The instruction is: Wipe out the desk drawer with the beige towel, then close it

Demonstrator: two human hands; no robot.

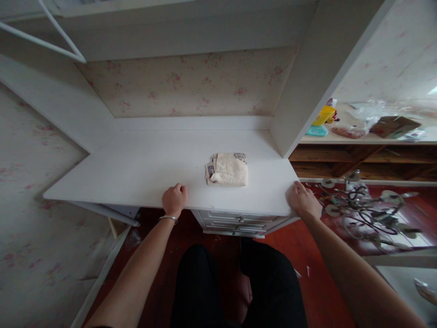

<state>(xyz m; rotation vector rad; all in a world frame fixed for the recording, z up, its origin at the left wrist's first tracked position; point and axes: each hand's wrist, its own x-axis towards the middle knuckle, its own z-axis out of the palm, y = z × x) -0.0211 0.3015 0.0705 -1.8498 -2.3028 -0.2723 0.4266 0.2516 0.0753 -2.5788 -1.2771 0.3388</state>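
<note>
A folded cream cloth (229, 169) with a dark printed pattern lies on the white desk (160, 150), a little right of its middle. My left hand (175, 199) rests as a fist at the desk's front edge, left of the cloth and apart from it. A silver bangle (168, 219) circles that wrist. At the front right corner of the desk, my right hand (304, 199) is closed against the edge, its fingertips partly hidden.
White drawers (239, 219) stand under the desk, above a red floor (280, 248). To the right, a metal chandelier (368, 212) lies low beside a wooden shelf unit (392, 155). On that shelf are a yellow container (323, 115), plastic bags and a cardboard box (394, 126).
</note>
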